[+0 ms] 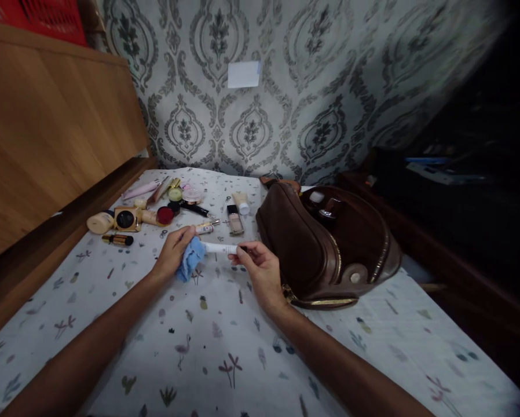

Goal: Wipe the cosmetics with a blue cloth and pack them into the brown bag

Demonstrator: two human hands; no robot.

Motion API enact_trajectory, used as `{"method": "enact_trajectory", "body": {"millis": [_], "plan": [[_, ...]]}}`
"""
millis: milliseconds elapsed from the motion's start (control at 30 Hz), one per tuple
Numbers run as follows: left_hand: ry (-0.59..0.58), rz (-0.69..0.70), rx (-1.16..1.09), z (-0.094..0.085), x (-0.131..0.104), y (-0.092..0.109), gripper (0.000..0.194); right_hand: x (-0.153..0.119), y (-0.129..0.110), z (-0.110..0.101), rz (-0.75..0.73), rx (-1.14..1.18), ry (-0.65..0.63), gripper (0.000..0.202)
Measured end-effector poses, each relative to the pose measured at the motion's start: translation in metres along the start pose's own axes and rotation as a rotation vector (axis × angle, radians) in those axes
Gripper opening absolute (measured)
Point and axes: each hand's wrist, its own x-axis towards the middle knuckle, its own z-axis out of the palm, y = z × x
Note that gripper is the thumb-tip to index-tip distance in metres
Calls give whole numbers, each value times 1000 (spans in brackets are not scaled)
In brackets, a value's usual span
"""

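Observation:
My left hand [174, 250] is closed on a crumpled blue cloth [191, 259], which wraps one end of a slim white tube [219, 248]. The tube's dark other end is pinched between the thumb and fingers of my right hand [262, 271]. Lying level, the tube spans the gap between both hands above the patterned sheet. Just beyond it are a small tube with a metallic tip [207, 227], a foundation bottle [234, 220] and a cream tube with a white cap [241, 203]. To the right of my right hand sits a brown bag [297, 243], unzipped, with a few small items inside.
Several cosmetics, among them a round red-lidded pot [164, 215] and a gold-framed compact [127, 219], lie at the back left. A wooden cabinet [60, 110] borders the left side. Patterned wallpaper [273, 116] with a white switch plate [244, 75] rises behind.

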Motion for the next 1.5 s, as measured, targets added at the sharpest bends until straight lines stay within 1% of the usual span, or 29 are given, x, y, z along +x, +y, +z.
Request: {"method": "enact_trajectory", "body": {"millis": [100, 167, 267, 367, 433, 533, 600, 733, 800, 867, 933, 1000, 1100, 1167, 1200, 1267, 1333, 1433, 1500], "plan": [[172, -109, -304, 11, -4, 4, 49, 1, 4, 1, 73, 159, 82, 36], [223, -160, -489, 22, -10, 9, 51, 0, 5, 3, 125, 273, 102, 38], [188, -223, -651, 41, -23, 16, 54, -5, 7, 6, 206, 360, 54, 38], [111, -293, -653, 56, -36, 20, 60, -14, 11, 11, 269, 323, -26, 37], [60, -334, -634, 59, -40, 22, 61, -19, 13, 13, 267, 236, -54, 37], [70, -364, -621, 56, -37, 24, 61, -22, 13, 14, 234, 116, -89, 38], [102, -355, -618, 50, -32, 27, 60, -22, 12, 14, 240, 101, -126, 39], [131, -278, -614, 34, -21, 33, 52, -22, 12, 14, 378, 196, -226, 43], [154, -239, -628, 27, -17, 35, 51, -23, 12, 14, 453, 244, -293, 46], [181, -221, -640, 22, -15, 36, 51, -24, 12, 15, 496, 264, -340, 48], [155, -232, -629, 23, -17, 35, 50, -26, 12, 15, 522, 274, -354, 50], [49, -274, -585, 28, -23, 32, 50, -27, 14, 17, 531, 294, -334, 52], [-120, -321, -472, 39, -34, 26, 55, -25, 18, 18, 506, 311, -256, 54], [-187, -320, -395, 43, -38, 24, 58, -22, 22, 16, 480, 250, -239, 56], [-211, -313, -365, 42, -39, 23, 59, -21, 23, 15, 460, 192, -252, 56], [-219, -267, -295, 38, -37, 23, 58, -19, 21, 12, 409, 36, -286, 56], [-177, -170, -182, 32, -33, 24, 54, -19, 13, 10, 298, -143, -255, 51], [-136, -11, 52, 24, -28, 20, 49, -24, -12, 7, 32, -361, -156, 40], [-157, 86, 186, 23, -26, 15, 46, -29, -35, 7, -107, -435, -160, 39]]}}
